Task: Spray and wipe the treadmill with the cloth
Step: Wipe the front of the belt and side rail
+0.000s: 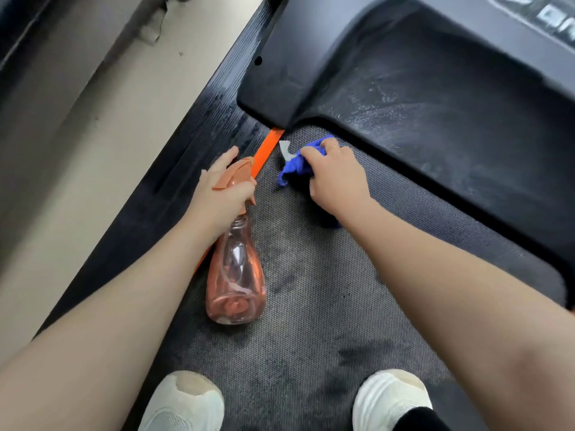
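I stand on the treadmill's grey textured belt, looking down. My left hand grips the orange head of a clear pink spray bottle, whose body hangs down over the belt's left edge. My right hand holds a bunched blue cloth pressed on the belt near the front, close to the black motor cover. The cover shows wet streaks. An orange stripe runs along the belt's left side.
A black ribbed side rail lies left of the belt, with beige floor beyond it. My two white shoes stand on the belt at the bottom. Dark damp patches mark the belt.
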A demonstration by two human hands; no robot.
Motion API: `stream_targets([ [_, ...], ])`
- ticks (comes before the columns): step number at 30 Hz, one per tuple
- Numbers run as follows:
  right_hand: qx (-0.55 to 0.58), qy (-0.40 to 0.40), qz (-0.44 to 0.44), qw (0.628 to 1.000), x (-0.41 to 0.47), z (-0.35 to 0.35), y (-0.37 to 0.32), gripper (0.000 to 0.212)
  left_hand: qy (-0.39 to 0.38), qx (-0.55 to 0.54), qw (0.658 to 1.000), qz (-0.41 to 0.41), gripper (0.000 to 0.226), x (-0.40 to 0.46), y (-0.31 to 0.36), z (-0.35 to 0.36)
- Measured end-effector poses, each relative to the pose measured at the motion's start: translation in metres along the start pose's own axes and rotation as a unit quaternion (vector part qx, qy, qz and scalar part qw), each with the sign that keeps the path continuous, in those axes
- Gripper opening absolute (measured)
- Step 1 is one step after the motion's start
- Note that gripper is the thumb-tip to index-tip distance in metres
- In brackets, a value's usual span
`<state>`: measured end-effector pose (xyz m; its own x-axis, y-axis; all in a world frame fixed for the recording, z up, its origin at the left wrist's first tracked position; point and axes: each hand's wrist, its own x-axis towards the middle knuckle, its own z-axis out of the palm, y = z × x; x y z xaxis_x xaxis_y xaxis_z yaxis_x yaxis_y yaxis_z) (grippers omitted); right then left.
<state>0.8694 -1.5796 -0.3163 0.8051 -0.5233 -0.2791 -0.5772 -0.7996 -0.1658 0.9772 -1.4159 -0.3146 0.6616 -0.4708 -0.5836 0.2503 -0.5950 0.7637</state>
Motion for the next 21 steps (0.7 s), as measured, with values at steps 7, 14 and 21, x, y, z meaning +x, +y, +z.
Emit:
stream_targets([
  [7, -0.112, -0.041, -0.200, 0.972, -0.016, -0.002, 0.023, 0.041, -0.008, 0.052, 0.999, 0.007, 0.093, -0.007, 0.009, 0.007],
  [14, -0.012, 0.016, 0.011, 1.000, -0.018, 0.004, 0.023, 0.038, -0.019, 0.145, 0.988, 0.052, 0.035, -0.025, 0.031, 0.020],
  [21, -0.084, -0.024, -0.226, 0.970, -0.032, 0.008, 0.040, 0.034, -0.060, 0.183, 0.977, 0.092, 0.051, -0.035, 0.042, 0.027],
])
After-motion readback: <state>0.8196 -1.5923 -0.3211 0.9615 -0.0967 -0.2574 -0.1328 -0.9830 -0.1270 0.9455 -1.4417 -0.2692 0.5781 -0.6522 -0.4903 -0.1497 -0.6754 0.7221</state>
